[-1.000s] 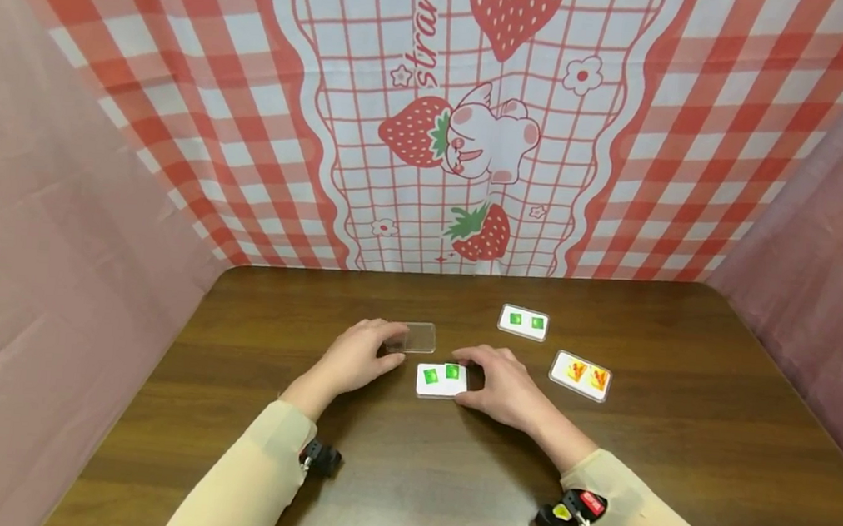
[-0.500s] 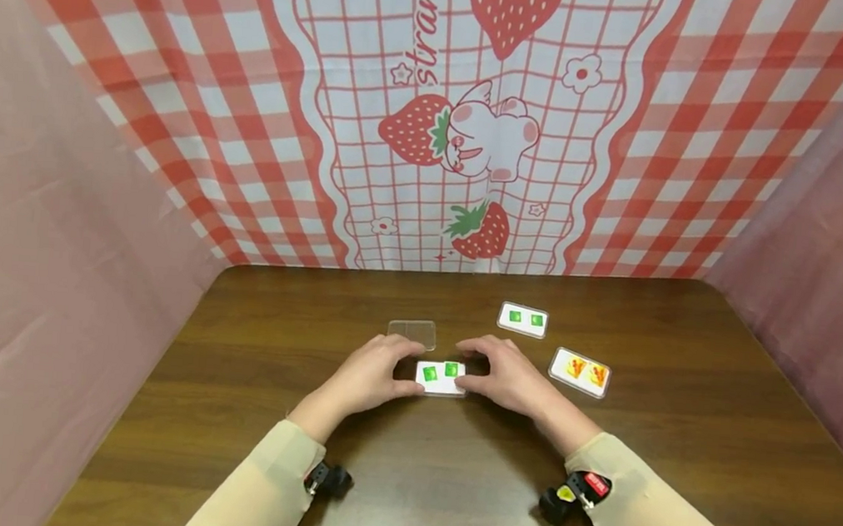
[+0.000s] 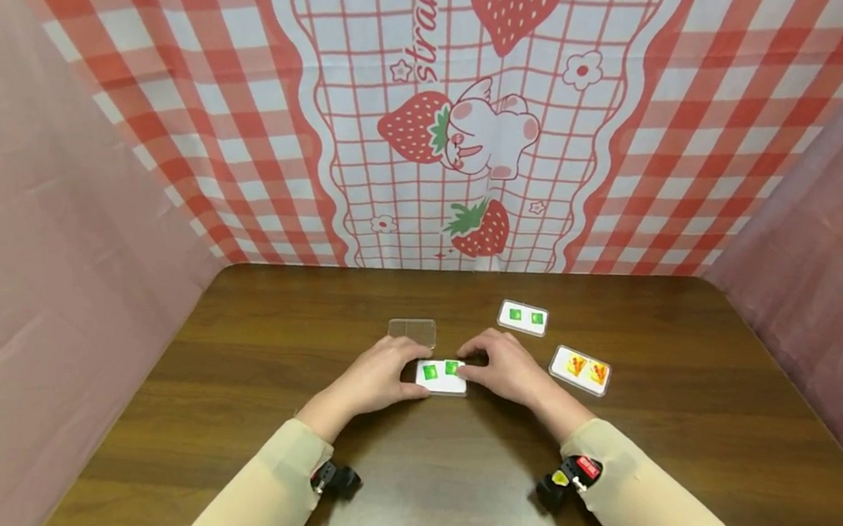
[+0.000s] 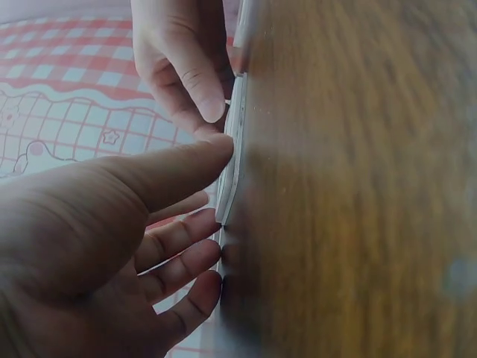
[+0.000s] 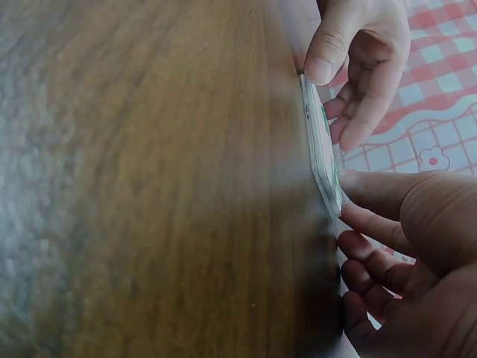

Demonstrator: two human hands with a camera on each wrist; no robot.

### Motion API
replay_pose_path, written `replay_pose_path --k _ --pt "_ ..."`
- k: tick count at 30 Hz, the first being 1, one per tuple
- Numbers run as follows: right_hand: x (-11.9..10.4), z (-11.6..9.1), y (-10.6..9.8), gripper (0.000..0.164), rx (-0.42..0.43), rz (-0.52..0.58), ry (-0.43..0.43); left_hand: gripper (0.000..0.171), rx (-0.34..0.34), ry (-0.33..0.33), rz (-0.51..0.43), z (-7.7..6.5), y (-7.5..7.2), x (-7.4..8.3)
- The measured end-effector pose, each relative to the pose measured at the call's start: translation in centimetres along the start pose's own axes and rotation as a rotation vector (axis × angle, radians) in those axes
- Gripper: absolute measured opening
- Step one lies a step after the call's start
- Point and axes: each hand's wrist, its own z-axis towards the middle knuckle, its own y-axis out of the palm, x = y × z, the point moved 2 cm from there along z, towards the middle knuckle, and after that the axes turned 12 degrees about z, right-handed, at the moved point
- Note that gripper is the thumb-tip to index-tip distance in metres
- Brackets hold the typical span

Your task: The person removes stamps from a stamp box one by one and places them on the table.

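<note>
A clear case with a white card (image 3: 442,387) lies flat on the worktop (image 3: 409,487), between the two hands. The card shows two green squares; the right-hand green square (image 3: 452,368) sits farther from the person than the left-hand green square (image 3: 430,372).

The left hand (image 3: 376,376) holds the case at its left end, thumb at the near edge, index finger at the far edge. The right hand (image 3: 508,371) is narrowly parted at the right end: its thumb touches the right-hand green square, its index finger lies by the far edge. Whether it pinches anything cannot be told.

A transparent tray (image 3: 411,332) lies just beyond the left hand. A second green-square card (image 3: 523,318) lies beyond the right hand; an orange-picture card (image 3: 579,370) lies near that hand's right side.

Each wrist carries a black camera below a cream sleeve (image 3: 671,506). Beyond both hands hangs a strawberry-print cloth (image 3: 485,135), with pink drapes (image 3: 38,263) on either side.
</note>
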Motion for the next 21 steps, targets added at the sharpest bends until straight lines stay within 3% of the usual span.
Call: replay_pose_path --k 3,13,21 --pt "1.2 0.5 0.5 0.023 0.015 -0.002 -0.004 0.057 0.001 0.004 0.001 0.0 0.1 -0.1" --pt "-3.1 -0.6 -0.9 0.016 -0.023 -0.001 0.071 0.056 0.007 0.006 0.0 0.0 0.4 -0.1" --pt "0.2 0.7 0.2 0.016 0.017 0.04 0.034 0.051 0.013 -0.008 -0.02 -0.3 0.4 -0.4"
